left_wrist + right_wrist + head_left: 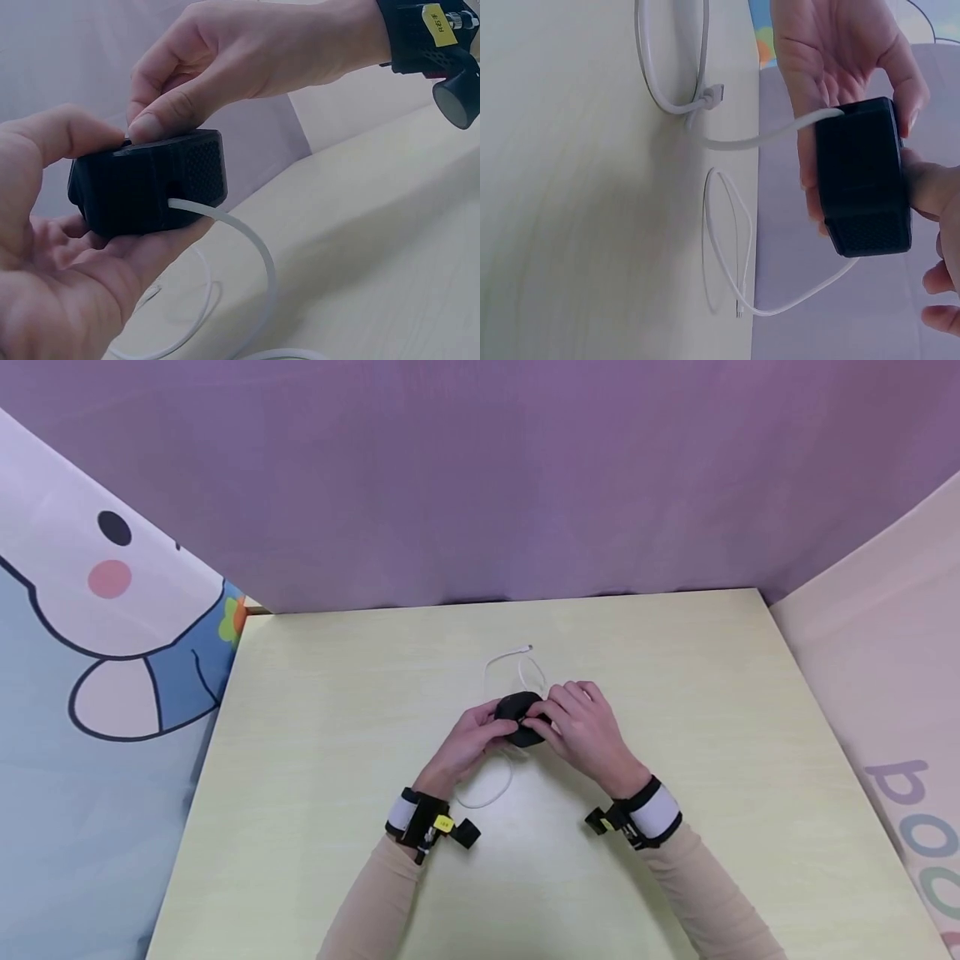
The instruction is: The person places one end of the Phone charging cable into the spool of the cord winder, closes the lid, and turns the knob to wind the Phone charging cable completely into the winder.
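Observation:
A small black case (516, 704) with textured ends is held up over the table. White charging cable (262, 251) comes out of its side in the left wrist view; in the right wrist view, cable leaves the case (861, 172) on two sides. My left hand (468, 741) grips the case, thumb on its upper edge and fingers underneath. With thumb and forefinger, my right hand (583, 724) pinches at the top of the case, close to the left thumb. The right fingers hide the spot they pinch.
The cable lies in loops on the pale table (315, 760). One plug (527, 648) points away beyond the hands, and another plug (714, 94) lies on the near side. A purple curtain (480, 485) stands behind the table, with printed cloths left and right.

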`<state>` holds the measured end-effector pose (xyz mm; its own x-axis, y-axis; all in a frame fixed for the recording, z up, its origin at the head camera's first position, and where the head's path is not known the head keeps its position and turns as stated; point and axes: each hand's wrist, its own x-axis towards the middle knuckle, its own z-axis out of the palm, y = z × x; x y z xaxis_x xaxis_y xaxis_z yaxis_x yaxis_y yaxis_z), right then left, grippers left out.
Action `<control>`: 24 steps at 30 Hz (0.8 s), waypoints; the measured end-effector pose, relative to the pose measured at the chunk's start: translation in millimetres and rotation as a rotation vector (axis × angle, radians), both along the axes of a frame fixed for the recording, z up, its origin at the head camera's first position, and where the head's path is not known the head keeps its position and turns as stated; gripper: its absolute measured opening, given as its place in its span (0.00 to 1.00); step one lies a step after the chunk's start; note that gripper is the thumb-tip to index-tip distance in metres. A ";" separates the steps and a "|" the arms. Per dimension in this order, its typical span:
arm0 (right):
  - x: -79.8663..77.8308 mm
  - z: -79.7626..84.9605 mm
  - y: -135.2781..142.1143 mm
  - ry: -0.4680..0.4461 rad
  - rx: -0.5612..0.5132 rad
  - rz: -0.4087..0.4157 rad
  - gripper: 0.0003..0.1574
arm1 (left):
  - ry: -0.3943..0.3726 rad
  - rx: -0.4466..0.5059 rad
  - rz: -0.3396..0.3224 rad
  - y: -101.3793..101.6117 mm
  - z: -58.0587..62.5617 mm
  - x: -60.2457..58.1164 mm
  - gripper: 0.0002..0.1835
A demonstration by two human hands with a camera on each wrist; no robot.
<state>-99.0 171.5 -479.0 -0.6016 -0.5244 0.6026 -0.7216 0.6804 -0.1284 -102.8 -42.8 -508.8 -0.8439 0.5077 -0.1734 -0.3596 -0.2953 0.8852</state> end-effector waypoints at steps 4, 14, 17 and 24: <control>0.7 -0.6 -2.6 0.016 -0.006 -0.027 0.15 | 0.005 0.007 0.008 -0.4 1.1 0.1 0.30; 3.8 -3.9 -11.6 0.070 -0.027 -0.096 0.18 | 0.004 0.023 0.051 0.4 2.4 0.2 0.30; 4.6 -5.8 -13.5 0.071 -0.036 -0.119 0.19 | 0.000 0.026 0.058 0.9 2.1 0.7 0.29; 8.0 -6.8 -19.3 0.061 -0.045 -0.174 0.19 | -0.007 0.022 0.076 1.6 1.4 0.8 0.29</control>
<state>-91.1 152.2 -485.8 -0.6423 -0.3875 0.6613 -0.6010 0.7901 -0.1208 -101.9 -41.3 -507.4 -0.8787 0.4465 -0.1688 -0.3417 -0.3414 0.8756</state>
